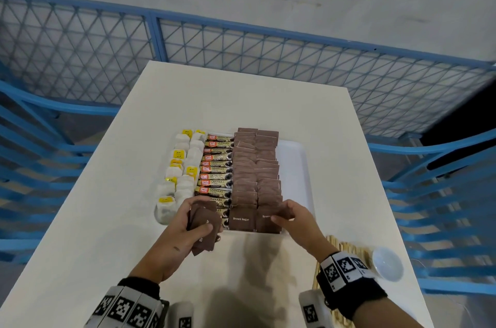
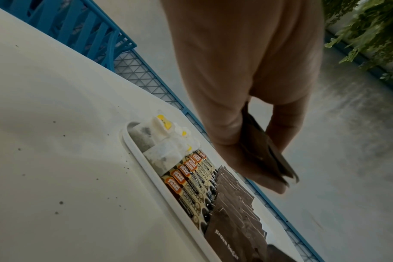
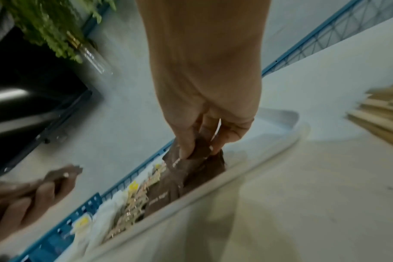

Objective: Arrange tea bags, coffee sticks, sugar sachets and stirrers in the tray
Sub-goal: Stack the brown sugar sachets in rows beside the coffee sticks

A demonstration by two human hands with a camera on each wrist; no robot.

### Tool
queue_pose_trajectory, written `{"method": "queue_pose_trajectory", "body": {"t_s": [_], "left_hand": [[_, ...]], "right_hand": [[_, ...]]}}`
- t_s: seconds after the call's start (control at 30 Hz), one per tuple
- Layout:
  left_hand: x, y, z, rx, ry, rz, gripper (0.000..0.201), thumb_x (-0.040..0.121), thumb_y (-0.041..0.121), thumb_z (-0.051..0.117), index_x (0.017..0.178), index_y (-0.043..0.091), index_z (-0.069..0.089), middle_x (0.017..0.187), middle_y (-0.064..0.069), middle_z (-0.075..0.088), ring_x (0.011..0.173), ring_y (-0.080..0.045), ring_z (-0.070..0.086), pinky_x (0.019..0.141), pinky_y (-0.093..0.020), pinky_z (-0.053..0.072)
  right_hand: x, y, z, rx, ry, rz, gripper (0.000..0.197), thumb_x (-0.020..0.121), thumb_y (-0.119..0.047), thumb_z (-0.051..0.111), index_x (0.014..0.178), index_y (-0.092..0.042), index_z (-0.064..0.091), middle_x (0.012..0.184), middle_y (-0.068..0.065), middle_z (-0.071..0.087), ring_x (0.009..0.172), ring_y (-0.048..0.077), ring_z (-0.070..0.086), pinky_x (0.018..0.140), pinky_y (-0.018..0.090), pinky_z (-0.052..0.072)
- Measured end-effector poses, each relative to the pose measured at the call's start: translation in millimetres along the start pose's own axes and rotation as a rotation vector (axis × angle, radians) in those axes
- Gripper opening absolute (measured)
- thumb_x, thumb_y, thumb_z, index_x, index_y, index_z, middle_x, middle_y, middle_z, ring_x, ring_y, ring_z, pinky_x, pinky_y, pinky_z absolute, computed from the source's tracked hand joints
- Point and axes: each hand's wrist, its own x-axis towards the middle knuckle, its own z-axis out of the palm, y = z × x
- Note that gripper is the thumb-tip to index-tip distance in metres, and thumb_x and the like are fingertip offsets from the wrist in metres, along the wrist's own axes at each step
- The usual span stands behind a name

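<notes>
Brown paper sugar sachets [image 1: 256, 174] fill two rows of the white plastic tray [image 1: 296, 166]. Left hand [image 1: 185, 223] grips a spare stack; right hand [image 1: 291, 213] pinches the nearest sachet. Light, limp, slippery: probably best pinched by the edges.

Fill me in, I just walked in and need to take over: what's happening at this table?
A person is filling a white tray with drink supplies. Tea bags, coffee sticks and brown sugar packets already sit in rows. The left hand holds a spare stack of sugar packets; the right hand pinches one at the near row. Wooden stirrers lie outside the tray.
</notes>
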Motion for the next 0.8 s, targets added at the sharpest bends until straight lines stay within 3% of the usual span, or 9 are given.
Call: {"method": "queue_pose_trajectory", "body": {"t_s": [0.07, 0.2, 0.27, 0.33, 0.43, 0.5, 0.6, 0.7, 0.8], "left_hand": [[-1, 1, 1, 0.026, -0.009, 0.003, 0.047, 0.074, 0.005, 0.059, 0.115, 0.026, 0.051, 0.096, -0.016, 0.069, 0.088, -0.040, 0.064, 0.067, -0.043, 0.036], [-1, 0, 1, 0.062, 0.003, 0.004, 0.045, 0.085, -0.009, 0.056, 0.115, 0.025, 0.051, 0.098, -0.018, 0.068, 0.084, -0.039, 0.065, 0.061, -0.035, 0.038], [-2, 2, 2, 0.066, 0.013, 0.000, 0.043, 0.086, -0.010, 0.055, 0.116, 0.021, 0.050, 0.100, -0.022, 0.066, 0.077, -0.035, 0.064, 0.048, -0.024, 0.036], [-3, 4, 3, 0.070, 0.017, 0.005, 0.040, 0.085, -0.008, 0.057, 0.116, 0.017, 0.050, 0.097, -0.021, 0.065, 0.069, -0.029, 0.062, 0.041, -0.020, 0.035], [-5, 6, 7, 0.101, 0.023, 0.015, 0.039, 0.083, -0.005, 0.063, 0.113, 0.018, 0.052, 0.092, -0.014, 0.066, 0.064, -0.018, 0.061, 0.040, -0.021, 0.038], [-5, 6, 11, 0.113, 0.037, -0.003, 0.039, 0.081, -0.002, 0.066, 0.109, 0.022, 0.055, 0.094, -0.005, 0.067, 0.068, -0.012, 0.063, 0.045, -0.021, 0.044], [-4, 5, 15, 0.140, 0.040, -0.044, 0.038, 0.079, 0.004, 0.070, 0.103, 0.030, 0.056, 0.090, 0.009, 0.071, 0.076, -0.009, 0.068, 0.057, -0.024, 0.051], [-6, 7, 17, 0.140, 0.036, -0.054, 0.036, 0.077, 0.003, 0.072, 0.101, 0.024, 0.056, 0.086, 0.007, 0.071, 0.073, -0.009, 0.068, 0.054, -0.021, 0.051], [-7, 10, 19, 0.141, 0.041, -0.038, 0.033, 0.078, 0.005, 0.070, 0.102, 0.022, 0.056, 0.087, 0.008, 0.071, 0.072, -0.008, 0.068, 0.053, -0.020, 0.051]], "right_hand": [[1, 6, 4, -0.118, -0.018, -0.021, 0.017, 0.082, -0.014, 0.068, 0.084, -0.025, 0.056, 0.091, -0.001, 0.063, 0.082, 0.013, 0.055, 0.072, 0.018, 0.045], [4, 9, 10, -0.375, 0.014, -0.134, 0.016, 0.081, -0.021, 0.070, 0.088, -0.019, 0.056, 0.088, -0.003, 0.052, 0.081, 0.012, 0.044, 0.063, 0.009, 0.032], [6, 11, 11, -0.430, 0.033, -0.175, 0.019, 0.080, -0.024, 0.070, 0.089, -0.021, 0.053, 0.091, -0.004, 0.048, 0.087, 0.012, 0.041, 0.065, 0.010, 0.031], [6, 13, 11, -0.470, 0.070, -0.214, 0.027, 0.078, -0.025, 0.071, 0.097, -0.019, 0.054, 0.096, -0.004, 0.047, 0.092, 0.012, 0.039, 0.073, 0.013, 0.031], [4, 9, 14, -0.499, 0.146, -0.304, 0.041, 0.075, -0.028, 0.073, 0.109, -0.016, 0.055, 0.103, -0.001, 0.048, 0.094, 0.013, 0.039, 0.082, 0.020, 0.035], [-1, -6, 19, -0.406, 0.141, -0.360, 0.034, 0.080, -0.031, 0.069, 0.108, -0.017, 0.056, 0.102, -0.003, 0.046, 0.095, 0.011, 0.040, 0.082, 0.016, 0.034], [-13, -38, 24, -0.194, -0.007, -0.369, 0.013, 0.089, -0.035, 0.058, 0.096, -0.024, 0.058, 0.093, -0.006, 0.053, 0.083, 0.002, 0.047, 0.072, 0.006, 0.036], [-25, -64, 28, -0.039, -0.302, -0.293, 0.007, 0.091, -0.035, 0.056, 0.090, -0.029, 0.059, 0.084, -0.009, 0.060, 0.071, 0.001, 0.052, 0.067, 0.009, 0.042], [-27, -72, 31, 0.042, -0.460, -0.266, 0.007, 0.087, -0.022, 0.064, 0.092, -0.020, 0.060, 0.076, -0.008, 0.061, 0.062, -0.001, 0.055, 0.062, 0.011, 0.044]]}}
